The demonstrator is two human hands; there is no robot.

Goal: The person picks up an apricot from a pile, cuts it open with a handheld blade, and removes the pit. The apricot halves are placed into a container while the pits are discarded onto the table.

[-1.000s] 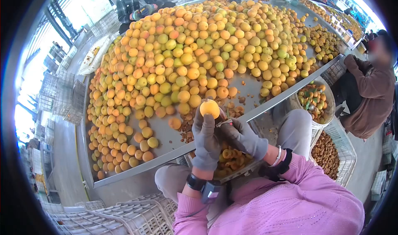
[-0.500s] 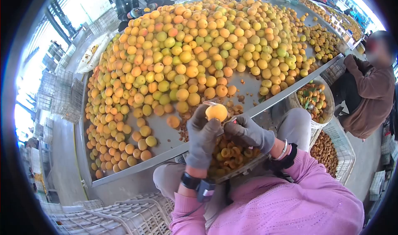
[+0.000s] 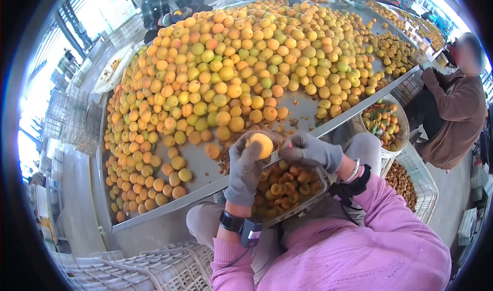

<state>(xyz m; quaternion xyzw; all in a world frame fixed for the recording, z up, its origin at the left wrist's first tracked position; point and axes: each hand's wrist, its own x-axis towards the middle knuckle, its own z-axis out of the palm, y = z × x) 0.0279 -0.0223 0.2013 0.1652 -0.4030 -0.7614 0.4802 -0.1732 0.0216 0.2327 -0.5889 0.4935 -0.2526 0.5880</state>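
A whole orange-yellow fruit [image 3: 261, 145] is gripped in my gloved left hand [image 3: 244, 165], above the near edge of the metal table. Just right of it, my gloved right hand [image 3: 310, 152] is closed, with a small pink-red bit showing at its fingertips; the object there is too small to make out. Below both hands, a crate of cut fruit pieces [image 3: 285, 191] rests at my lap. A large heap of yellow and orange fruit [image 3: 221, 75] covers much of the table beyond, with small scraps near its front edge.
The table's metal rim [image 3: 169, 209] runs in front of my knees. At the right stand a bucket of fruit [image 3: 382, 124] and a crate of brown pieces [image 3: 400, 186]. A person in brown [image 3: 457, 106] sits at the right; another in plaid [image 3: 169, 6] is across the table.
My right hand has moved slightly up and away from the left, widening the gap between them. The fruit in my left hand has turned and shifted slightly left, uncovering more of the crate below.
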